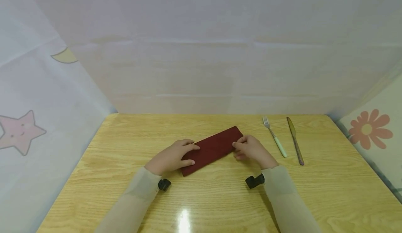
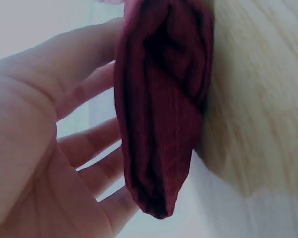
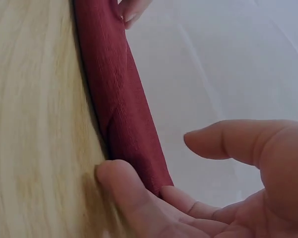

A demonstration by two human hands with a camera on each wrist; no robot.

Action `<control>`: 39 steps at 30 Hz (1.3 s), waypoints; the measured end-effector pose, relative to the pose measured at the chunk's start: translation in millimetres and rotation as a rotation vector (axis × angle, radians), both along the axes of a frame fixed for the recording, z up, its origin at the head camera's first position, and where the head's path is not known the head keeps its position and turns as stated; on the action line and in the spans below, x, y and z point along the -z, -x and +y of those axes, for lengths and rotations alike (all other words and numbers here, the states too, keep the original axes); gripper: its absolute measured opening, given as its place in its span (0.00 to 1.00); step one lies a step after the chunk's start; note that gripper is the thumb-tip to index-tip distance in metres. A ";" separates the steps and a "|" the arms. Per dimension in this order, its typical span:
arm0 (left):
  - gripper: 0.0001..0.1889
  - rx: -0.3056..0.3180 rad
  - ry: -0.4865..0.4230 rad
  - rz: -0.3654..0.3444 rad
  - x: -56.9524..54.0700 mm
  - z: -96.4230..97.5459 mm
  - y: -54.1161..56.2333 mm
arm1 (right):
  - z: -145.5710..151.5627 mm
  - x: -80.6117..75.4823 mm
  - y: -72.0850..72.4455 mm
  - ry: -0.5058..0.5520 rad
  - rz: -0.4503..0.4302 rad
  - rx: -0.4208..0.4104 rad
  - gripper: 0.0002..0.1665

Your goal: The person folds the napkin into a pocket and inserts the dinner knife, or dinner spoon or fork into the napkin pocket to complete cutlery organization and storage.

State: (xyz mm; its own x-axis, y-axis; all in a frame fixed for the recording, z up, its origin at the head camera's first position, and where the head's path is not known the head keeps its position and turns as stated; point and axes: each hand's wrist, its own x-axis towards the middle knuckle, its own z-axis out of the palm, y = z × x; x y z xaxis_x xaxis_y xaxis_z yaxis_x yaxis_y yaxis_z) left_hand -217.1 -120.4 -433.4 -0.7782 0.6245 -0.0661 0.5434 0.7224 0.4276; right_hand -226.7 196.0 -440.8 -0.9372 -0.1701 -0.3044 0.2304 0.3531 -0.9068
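A dark red cloth (image 1: pixel 215 149), folded into a long flat strip, lies slanted on the wooden table. My left hand (image 1: pixel 171 158) rests on its left end with fingers spread over the top. In the left wrist view, the layered end of the folded cloth (image 2: pixel 174 114) shows, with fingers along one face. At the other end, my right hand (image 1: pixel 252 151) touches the cloth's near corner. Seen from the right wrist, fingertips (image 3: pixel 120 173) meet the end of the rolled edge, while the thumb (image 3: pixel 208 141) stands apart from it.
Right of the cloth lie a fork (image 1: pixel 275 137) with a pale green handle and a table knife (image 1: pixel 295 140), side by side. The wooden table (image 1: pixel 216 201) meets pale cloth walls at the back and both sides. Each wrist wears a small black camera.
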 end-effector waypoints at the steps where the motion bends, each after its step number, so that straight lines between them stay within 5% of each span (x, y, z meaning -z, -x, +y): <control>1: 0.26 0.000 0.000 0.002 0.0 0.6 -0.1 | -1.0 0.8 0.1 0.031 -0.001 0.003 0.21; 12: 0.22 0.011 -0.028 -0.023 0.8 10.0 -4.6 | -21.4 18.7 -0.2 0.262 0.038 -0.086 0.41; 18: 0.20 0.002 -0.054 -0.058 0.7 13.3 -4.4 | -23.2 20.2 -1.2 0.261 0.068 -0.134 0.43; 24: 0.18 -0.182 -0.111 -0.066 1.6 13.0 -4.8 | -27.1 16.4 -5.0 0.265 0.024 -0.110 0.39; 30: 0.10 -0.323 -0.218 -0.268 3.1 15.4 -6.9 | -31.9 13.0 -9.4 0.278 -0.035 -0.156 0.39; 33: 0.10 -0.331 -0.283 -0.375 4.1 17.9 -8.7 | -35.0 13.6 -10.1 0.290 -0.023 -0.175 0.40; 39: 0.12 -0.281 -0.328 -0.412 5.7 21.6 -10.6 | -35.7 17.4 -9.5 0.277 0.032 -0.192 0.38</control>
